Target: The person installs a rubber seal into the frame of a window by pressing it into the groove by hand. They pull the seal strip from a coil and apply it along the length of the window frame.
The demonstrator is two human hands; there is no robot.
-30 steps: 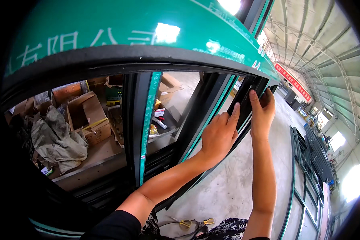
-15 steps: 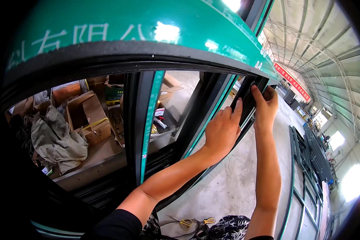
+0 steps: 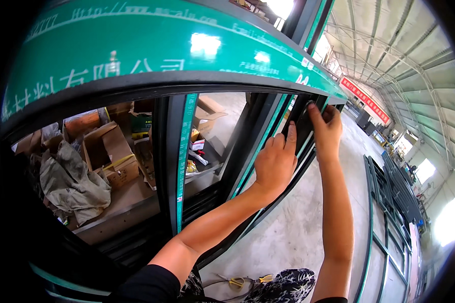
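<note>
A black window frame (image 3: 222,194) with green protective film strips stands before me, its upper bar faced with wide green film (image 3: 136,38). At the right-hand upright, near the upper corner, my right hand (image 3: 328,132) presses its thumb on the black inner face while its curled fingers bend round the outer side. Just below and to the left, my left hand (image 3: 276,162) rests against the same upright, index finger stretched along the black face and the other fingers bent. Whether a thin strip lies under the fingertips is too dark to tell.
Through the openings show an open cardboard box (image 3: 111,151), a grey crumpled cloth (image 3: 76,182) and a black tray (image 3: 207,156) with small items. Yellow-handled pliers (image 3: 236,281) lie low by my legs. At right, more frames (image 3: 389,222) rest on the concrete floor (image 3: 298,227).
The view has shifted a little, so more of the green film shows. Both hands stay at the same upright; my left index finger now points out more plainly from the others.
</note>
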